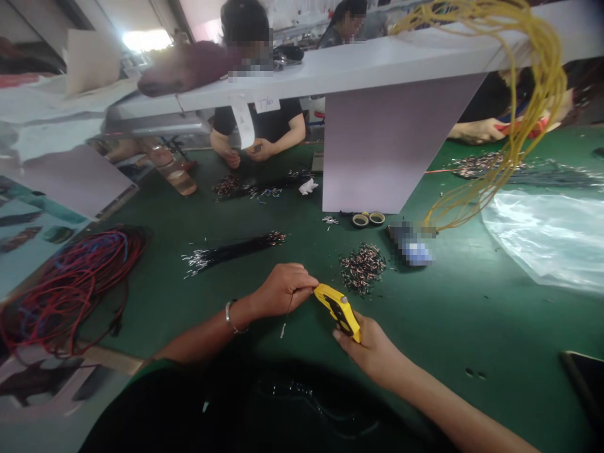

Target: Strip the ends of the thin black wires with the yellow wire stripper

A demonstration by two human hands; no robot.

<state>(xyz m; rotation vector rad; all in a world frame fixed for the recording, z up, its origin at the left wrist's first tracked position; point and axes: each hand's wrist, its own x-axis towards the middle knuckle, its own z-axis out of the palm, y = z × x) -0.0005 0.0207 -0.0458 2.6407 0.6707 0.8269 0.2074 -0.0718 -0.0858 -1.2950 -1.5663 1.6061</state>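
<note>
Green bench, lit workshop. Frame centre: my right hand grips yellow tool, left pinches black wire. Red cable coil left; person upper centre.

Glossy clear plastic sheet on a smooth green tabletop.

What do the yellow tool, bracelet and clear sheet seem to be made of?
Yellow tool: probably hard plastic, smooth, evenly coloured with black panels.
Bracelet: likely polished metal, given its silvery shine.
Clear sheet: glossy plastic film, judging by its transparency and creases.
</note>
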